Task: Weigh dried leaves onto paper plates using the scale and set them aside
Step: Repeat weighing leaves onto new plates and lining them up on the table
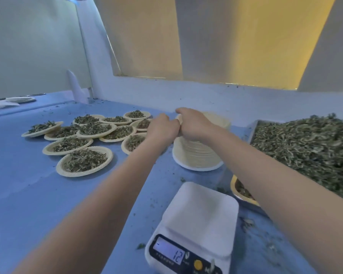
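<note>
On the blue table, filled paper plates of dried leaves cluster toward the far left. Both hands meet at the stack of empty plates mid-table — left hand and right hand have fingers curled onto its top plate. The scale sits bare at the near edge; a leaf pile fills the right side.

- Fingertips of left hand and right hand hidden behind the knuckles, atop the stack of paper plates; grip not discernible.
- Heap of dried leaves cut off at 3 o'clock.
- Yellow bowl mostly hidden under the right forearm.
- Scale cropped at 6 o'clock; button labels too small to read.
- Filled plate partly covered by the left wrist.
</note>
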